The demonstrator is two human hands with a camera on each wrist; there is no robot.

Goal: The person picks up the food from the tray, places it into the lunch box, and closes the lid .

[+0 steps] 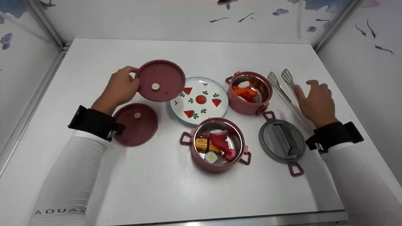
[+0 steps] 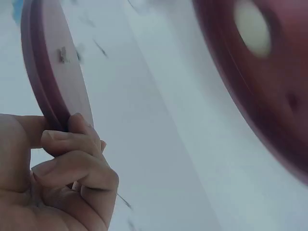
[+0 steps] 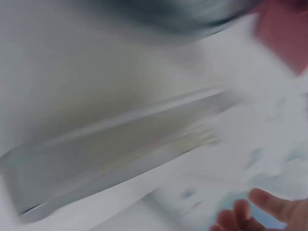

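My left hand (image 1: 121, 86) pinches the left edge of a round maroon plate (image 1: 166, 75), thumb and fingertips on its rim. The plate is tilted above the table, showing a cream dot and small dark marks. A similar maroon plate (image 1: 139, 130) lies flat below my left wrist. In the left wrist view, the held plate (image 2: 53, 62) appears nearly edge-on. My right hand (image 1: 318, 103) hovers with relaxed fingers beside metal tongs (image 1: 290, 102) with slotted heads, holding nothing. The right wrist view is blurred; the tongs (image 3: 120, 137) and my fingers (image 3: 243, 209) appear apart.
A white watermelon-patterned plate (image 1: 205, 111) lies at centre. Two maroon pots, one at front (image 1: 216, 166) and one behind (image 1: 248, 108), contain toy food. A dark grey lid (image 1: 270, 141) with maroon side loops lies at right. Patterned walls (image 1: 176, 22) enclose the table's back and sides.
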